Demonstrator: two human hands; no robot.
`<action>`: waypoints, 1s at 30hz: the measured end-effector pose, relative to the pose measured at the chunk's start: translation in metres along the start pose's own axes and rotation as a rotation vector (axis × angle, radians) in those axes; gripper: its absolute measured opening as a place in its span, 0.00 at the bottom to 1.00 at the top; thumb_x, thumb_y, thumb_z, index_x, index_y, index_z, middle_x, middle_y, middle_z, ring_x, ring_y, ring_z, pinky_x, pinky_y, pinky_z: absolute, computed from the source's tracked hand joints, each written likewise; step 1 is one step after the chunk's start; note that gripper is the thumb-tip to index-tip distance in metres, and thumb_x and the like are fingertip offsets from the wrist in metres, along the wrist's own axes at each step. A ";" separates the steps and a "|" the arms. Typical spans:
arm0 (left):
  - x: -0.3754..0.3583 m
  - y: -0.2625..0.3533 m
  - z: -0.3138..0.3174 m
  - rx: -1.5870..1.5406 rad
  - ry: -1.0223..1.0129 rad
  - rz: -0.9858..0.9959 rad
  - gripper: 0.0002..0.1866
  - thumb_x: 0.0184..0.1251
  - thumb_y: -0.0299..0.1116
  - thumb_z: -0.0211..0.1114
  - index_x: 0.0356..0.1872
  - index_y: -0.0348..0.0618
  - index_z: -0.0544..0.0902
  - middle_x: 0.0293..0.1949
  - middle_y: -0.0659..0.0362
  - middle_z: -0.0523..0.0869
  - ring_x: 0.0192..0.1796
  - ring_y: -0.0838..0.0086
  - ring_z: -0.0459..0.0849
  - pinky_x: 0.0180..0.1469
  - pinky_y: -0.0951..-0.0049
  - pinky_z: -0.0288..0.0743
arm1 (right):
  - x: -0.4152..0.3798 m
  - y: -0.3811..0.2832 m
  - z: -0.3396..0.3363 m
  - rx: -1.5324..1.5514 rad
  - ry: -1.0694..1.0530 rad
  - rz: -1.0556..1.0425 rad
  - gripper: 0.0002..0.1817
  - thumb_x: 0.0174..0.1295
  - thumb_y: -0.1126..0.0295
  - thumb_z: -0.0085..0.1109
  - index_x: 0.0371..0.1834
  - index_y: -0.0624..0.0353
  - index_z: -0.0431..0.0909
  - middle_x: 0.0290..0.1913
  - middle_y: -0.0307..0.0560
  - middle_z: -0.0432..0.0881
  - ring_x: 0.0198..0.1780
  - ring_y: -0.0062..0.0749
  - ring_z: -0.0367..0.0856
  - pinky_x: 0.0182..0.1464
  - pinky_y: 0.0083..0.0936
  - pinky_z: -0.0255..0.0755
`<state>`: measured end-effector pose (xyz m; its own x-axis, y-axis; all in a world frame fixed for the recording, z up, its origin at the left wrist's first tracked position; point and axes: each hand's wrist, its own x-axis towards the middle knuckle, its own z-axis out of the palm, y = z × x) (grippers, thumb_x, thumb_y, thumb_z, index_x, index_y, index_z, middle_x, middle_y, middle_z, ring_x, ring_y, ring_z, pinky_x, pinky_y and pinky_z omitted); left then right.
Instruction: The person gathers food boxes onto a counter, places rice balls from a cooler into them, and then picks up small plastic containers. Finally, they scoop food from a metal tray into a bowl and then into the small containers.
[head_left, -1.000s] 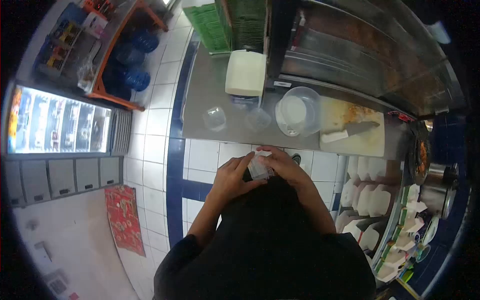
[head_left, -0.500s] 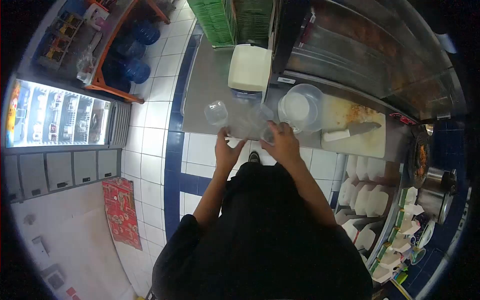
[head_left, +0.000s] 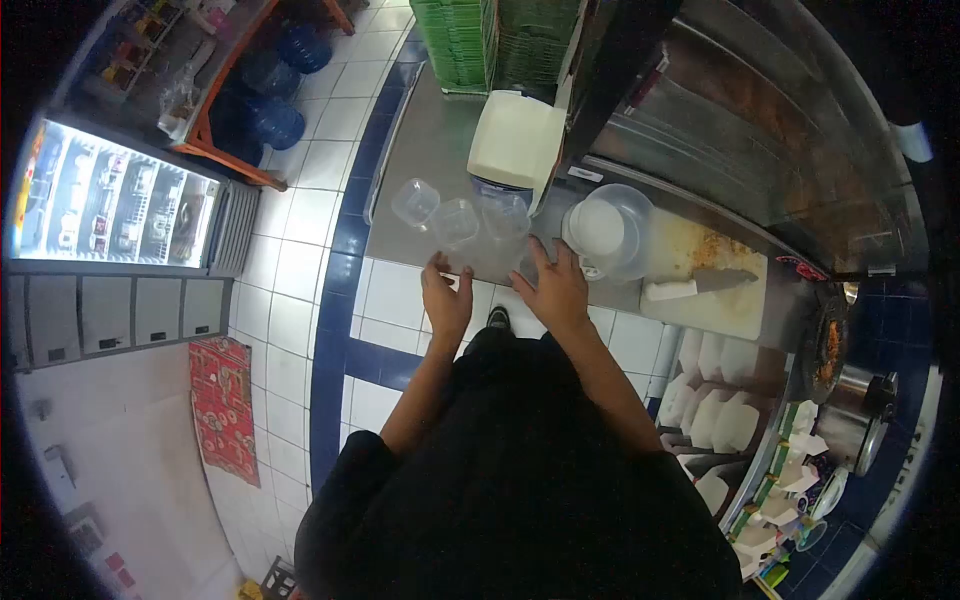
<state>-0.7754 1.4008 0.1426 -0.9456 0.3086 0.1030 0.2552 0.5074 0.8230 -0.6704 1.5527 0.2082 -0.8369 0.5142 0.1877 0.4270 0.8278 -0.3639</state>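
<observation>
Left clear tub (head_left: 415, 203): beyond the left fingertips, to their left; middle clear tub (head_left: 456, 222): just ahead of the left hand (head_left: 447, 306), thumb and fingers apart, nothing clamped; right clear tub (head_left: 506, 216): ahead and left of the right hand (head_left: 558, 296), fingers spread, unloaded; tubs presumably light, thin-walled, slippery and easily dented; grasp opposite walls near the rim, with low pressure.

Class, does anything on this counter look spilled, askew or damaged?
Yes: orange-brown residue is scattered on the cutting board, beyond the knife, so the board looks unwiped. The three clear containers sit in a slightly uneven row, but no damage is apparent.
</observation>
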 end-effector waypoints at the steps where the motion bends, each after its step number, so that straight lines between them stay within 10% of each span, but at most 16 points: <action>1: -0.005 0.001 0.003 -0.003 0.000 -0.012 0.29 0.59 0.32 0.70 0.59 0.33 0.70 0.47 0.47 0.81 0.46 0.62 0.83 0.45 0.68 0.78 | -0.003 0.001 -0.001 0.013 -0.013 0.033 0.34 0.53 0.51 0.67 0.64 0.49 0.71 0.58 0.64 0.69 0.58 0.59 0.72 0.55 0.46 0.73; 5: -0.024 0.011 0.023 -0.491 -0.447 -0.247 0.22 0.65 0.26 0.63 0.59 0.36 0.70 0.46 0.51 0.83 0.42 0.67 0.85 0.42 0.71 0.81 | 0.008 0.004 0.005 -0.006 -0.006 -0.012 0.34 0.53 0.55 0.67 0.64 0.50 0.71 0.59 0.63 0.67 0.58 0.56 0.70 0.57 0.43 0.72; 14: -0.029 0.035 0.042 -0.583 -0.364 -0.066 0.23 0.67 0.28 0.61 0.61 0.33 0.68 0.51 0.48 0.81 0.51 0.67 0.83 0.48 0.70 0.79 | -0.005 -0.014 -0.038 0.181 0.250 -0.020 0.39 0.51 0.54 0.71 0.64 0.59 0.68 0.56 0.62 0.73 0.57 0.57 0.73 0.59 0.44 0.69; 17: -0.027 0.053 0.009 -0.741 -0.290 -0.439 0.19 0.70 0.35 0.61 0.55 0.32 0.72 0.41 0.53 0.83 0.36 0.71 0.85 0.42 0.73 0.80 | -0.013 -0.022 -0.046 0.288 0.133 0.082 0.43 0.50 0.54 0.72 0.65 0.67 0.65 0.57 0.62 0.72 0.58 0.57 0.72 0.61 0.44 0.67; 19: -0.026 0.071 -0.021 -0.773 -0.587 -0.551 0.22 0.73 0.43 0.57 0.54 0.31 0.75 0.35 0.57 0.82 0.29 0.75 0.81 0.35 0.76 0.77 | -0.018 -0.027 -0.040 0.321 -0.028 0.013 0.46 0.48 0.55 0.73 0.66 0.69 0.61 0.60 0.63 0.71 0.60 0.58 0.71 0.63 0.45 0.64; 24: -0.021 0.049 -0.026 -0.266 -0.423 -0.224 0.18 0.71 0.39 0.55 0.48 0.35 0.83 0.28 0.53 0.85 0.29 0.73 0.84 0.28 0.73 0.77 | -0.016 -0.030 -0.039 0.340 -0.110 -0.204 0.43 0.47 0.60 0.71 0.68 0.57 0.62 0.59 0.62 0.72 0.60 0.57 0.70 0.64 0.46 0.63; 30: 0.007 0.020 -0.016 0.165 -0.313 -0.121 0.16 0.69 0.40 0.55 0.35 0.35 0.83 0.30 0.41 0.84 0.33 0.51 0.85 0.35 0.56 0.76 | -0.026 0.081 -0.058 0.210 0.474 0.662 0.27 0.59 0.56 0.62 0.57 0.63 0.71 0.54 0.65 0.75 0.46 0.50 0.80 0.44 0.40 0.73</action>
<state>-0.7804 1.4001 0.1690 -0.8701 0.4563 -0.1865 0.1984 0.6704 0.7150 -0.5946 1.6195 0.2267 -0.1841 0.9576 0.2217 0.6670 0.2874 -0.6873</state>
